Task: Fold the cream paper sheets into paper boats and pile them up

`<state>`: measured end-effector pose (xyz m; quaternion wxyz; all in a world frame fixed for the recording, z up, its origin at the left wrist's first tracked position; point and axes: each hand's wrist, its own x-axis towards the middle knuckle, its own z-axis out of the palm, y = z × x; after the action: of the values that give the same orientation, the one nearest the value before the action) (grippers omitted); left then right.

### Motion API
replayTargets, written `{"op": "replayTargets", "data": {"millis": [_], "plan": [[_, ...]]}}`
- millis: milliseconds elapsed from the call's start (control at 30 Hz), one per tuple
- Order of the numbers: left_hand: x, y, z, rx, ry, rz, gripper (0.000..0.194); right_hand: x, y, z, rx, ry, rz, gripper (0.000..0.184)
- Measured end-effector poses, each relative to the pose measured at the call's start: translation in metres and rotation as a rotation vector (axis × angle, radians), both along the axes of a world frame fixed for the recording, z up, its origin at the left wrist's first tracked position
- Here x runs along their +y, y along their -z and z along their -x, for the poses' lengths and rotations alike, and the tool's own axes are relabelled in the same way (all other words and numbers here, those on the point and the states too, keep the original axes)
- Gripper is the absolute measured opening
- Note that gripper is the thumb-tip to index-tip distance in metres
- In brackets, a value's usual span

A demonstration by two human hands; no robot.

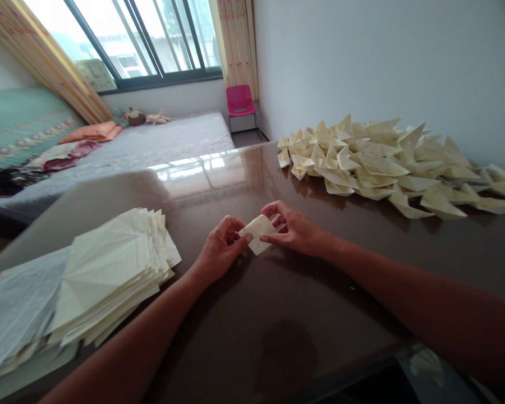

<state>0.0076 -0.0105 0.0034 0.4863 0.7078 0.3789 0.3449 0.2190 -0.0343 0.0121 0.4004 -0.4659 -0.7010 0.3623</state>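
Note:
A small folded paper (pixel 257 231), cream-coloured and roughly diamond-shaped, is held just above the brown table between both hands. My left hand (pixel 225 244) pinches its left corner, thumb on the near face and fingers behind. On the opposite corner, my right hand (pixel 292 229) grips it with the thumb low and the index finger near the top edge. Creases show on the paper's face. The fingertips behind it are partly hidden.
A large heap of folded paper boats (pixel 374 160) lies along the wall at right. Stacked creased sheets (pixel 109 269) and greyer printed sheets (pixel 25 297) lie at left. Beyond the glossy table (pixel 219 331) stand a bed (pixel 185 132) and a pink chair (pixel 240 101).

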Motion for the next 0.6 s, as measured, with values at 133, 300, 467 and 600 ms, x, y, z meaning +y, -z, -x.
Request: {"op": "replayTargets", "data": {"millis": [133, 300, 467, 600], "plan": [[-0.002, 0.003, -0.004, -0.126, 0.046, 0.118, 0.028, 0.001, 0.004, 0.001, -0.025, -0.047, 0.067, 0.035], [-0.003, 0.005, -0.004, 0.090, -0.095, -0.291, 0.026, -0.004, -0.003, 0.001, -0.297, 0.035, -0.260, 0.008], [-0.005, 0.000, 0.003, 0.394, -0.154, -0.834, 0.019, -0.005, -0.010, -0.004, -0.772, 0.018, -0.526, 0.010], [-0.006, -0.001, 0.007, 0.553, 0.054, -0.885, 0.019, -0.005, -0.013, -0.006, -0.902, -0.122, -0.508, 0.018]]}}
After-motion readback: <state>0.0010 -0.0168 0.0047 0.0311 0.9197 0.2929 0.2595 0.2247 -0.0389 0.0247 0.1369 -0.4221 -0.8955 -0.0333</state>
